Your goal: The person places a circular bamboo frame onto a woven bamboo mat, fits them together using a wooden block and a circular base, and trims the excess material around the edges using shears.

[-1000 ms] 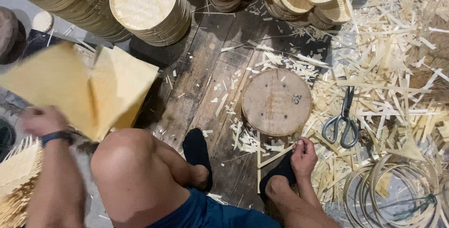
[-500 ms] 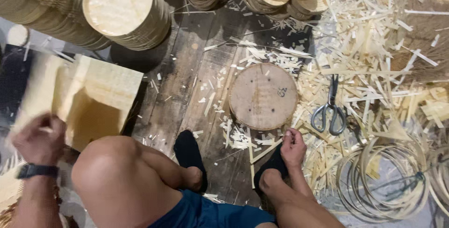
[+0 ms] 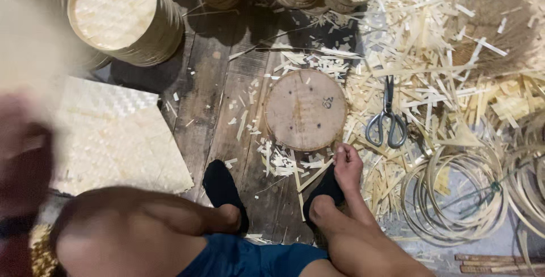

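Left hand [image 3: 22, 157], blurred, grip indiscernible, hovers beside woven bamboo mats [image 3: 113, 140] lying left of the round wooden block [image 3: 305, 109]; right hand unseen. Mats appear light, flexible, best gripped along an edge.

left hand [image 3: 22, 152] blurred, grip unreadable, cut by edge

dark plank floor [image 3: 216, 84]: round wood block [image 3: 305, 110], scissors [image 3: 387, 123], woven mats [image 3: 113, 140], bamboo hoops [image 3: 454, 194], shavings [image 3: 431, 44]

Scissors [image 3: 387, 117] lie beside a round wooden block [image 3: 305, 109].
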